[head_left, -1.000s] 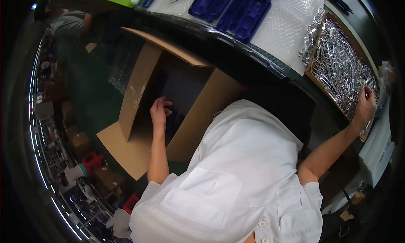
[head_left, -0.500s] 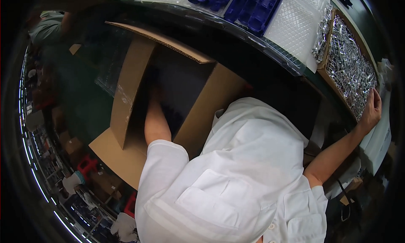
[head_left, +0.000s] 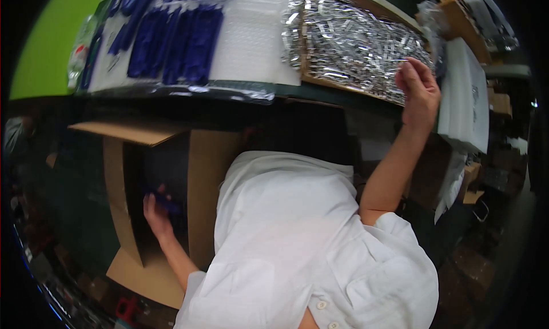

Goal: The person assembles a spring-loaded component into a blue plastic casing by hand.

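Inside the open cardboard box [head_left: 214, 180] at the left, my left hand [head_left: 157, 214] is closed around a dark blue plastic part [head_left: 167, 203]. Its outline is dim and partly hidden by my fingers. My right hand [head_left: 420, 92] is over the right end of a shallow carton full of small shiny metal clips [head_left: 354, 43]. Thumb and fingers are pinched there, and a thin shiny metal piece seems to stick out at the fingertips.
Several dark blue plastic parts [head_left: 177, 43] lie on white bubble sheeting [head_left: 254, 34] on the workbench. A green surface [head_left: 43, 49] is at the far left. White foam slabs [head_left: 466, 94] stand right of the clips. A cardboard flap [head_left: 128, 132] overhangs the box.
My view has turned right toward the bench. My left hand, deep in the box before, has risen toward its opening with a blue part. My right hand stays pinched by the clips.
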### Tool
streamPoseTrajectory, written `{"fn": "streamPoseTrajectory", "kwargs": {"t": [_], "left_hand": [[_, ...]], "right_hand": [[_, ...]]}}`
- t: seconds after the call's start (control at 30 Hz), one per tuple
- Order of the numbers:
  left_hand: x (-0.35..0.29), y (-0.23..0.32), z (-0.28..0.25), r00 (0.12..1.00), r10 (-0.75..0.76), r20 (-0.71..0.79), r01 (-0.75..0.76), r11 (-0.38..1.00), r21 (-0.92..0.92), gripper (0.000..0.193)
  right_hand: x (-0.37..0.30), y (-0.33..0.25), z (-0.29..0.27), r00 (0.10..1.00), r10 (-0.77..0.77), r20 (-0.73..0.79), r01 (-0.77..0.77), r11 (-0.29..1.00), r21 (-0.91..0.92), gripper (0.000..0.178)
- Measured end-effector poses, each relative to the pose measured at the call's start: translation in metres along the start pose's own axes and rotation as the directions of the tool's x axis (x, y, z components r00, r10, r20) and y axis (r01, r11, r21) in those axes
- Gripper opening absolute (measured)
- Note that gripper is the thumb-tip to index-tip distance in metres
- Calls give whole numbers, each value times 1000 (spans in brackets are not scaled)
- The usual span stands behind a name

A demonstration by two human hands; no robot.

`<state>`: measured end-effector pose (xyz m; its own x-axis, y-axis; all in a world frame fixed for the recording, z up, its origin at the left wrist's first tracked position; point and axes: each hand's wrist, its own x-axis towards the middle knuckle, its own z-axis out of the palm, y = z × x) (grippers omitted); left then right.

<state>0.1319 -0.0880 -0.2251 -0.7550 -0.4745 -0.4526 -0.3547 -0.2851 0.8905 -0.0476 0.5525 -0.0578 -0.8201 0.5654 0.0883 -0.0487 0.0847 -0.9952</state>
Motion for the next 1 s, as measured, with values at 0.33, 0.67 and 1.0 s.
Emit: {"fn": "streamPoseTrajectory", "kwargs": {"t": [0.33, 0.67, 1.0], "left_hand": [[-130, 102, 192, 785, 44, 618, 74, 984, -164, 50], [-116, 90, 344, 335, -223, 916, 362, 928, 94, 57], [-123, 84, 350, 375, -341, 862, 425, 890, 167, 59]], "right_hand": [[-41, -37, 0, 996, 24, 91, -31, 997, 69, 14], [-5, 14, -11, 939, -327, -103, 251, 860, -445, 13], [15, 23, -17, 953, -221, 207, 283, 413, -866, 20]]}}
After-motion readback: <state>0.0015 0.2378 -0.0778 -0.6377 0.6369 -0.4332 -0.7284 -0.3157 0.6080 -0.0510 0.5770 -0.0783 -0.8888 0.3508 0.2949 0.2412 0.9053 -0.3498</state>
